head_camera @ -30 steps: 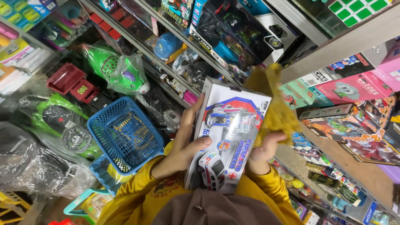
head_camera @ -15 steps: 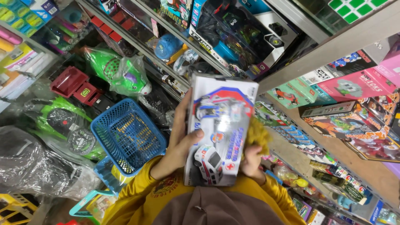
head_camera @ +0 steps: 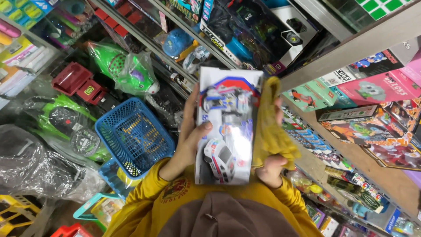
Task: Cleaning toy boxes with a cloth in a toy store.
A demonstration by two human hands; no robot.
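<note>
I hold a white toy box (head_camera: 226,127) with a picture of a toy car and robot, upright in front of my chest. My left hand (head_camera: 193,136) grips its left edge, thumb across the front. My right hand (head_camera: 271,169) holds the lower right edge together with a yellow cloth (head_camera: 271,127) that drapes along the box's right side. My sleeves are yellow.
A blue plastic basket (head_camera: 133,136) sits to the left, below green toys in plastic bags (head_camera: 125,66). Metal shelves (head_camera: 351,48) packed with boxed toys rise ahead and to the right. Wrapped ride-on toys (head_camera: 57,123) crowd the far left.
The box has shifted a little to the left and straightened upright. The yellow cloth was bunched low by my right hand half a second ago and now hangs along the box's right side.
</note>
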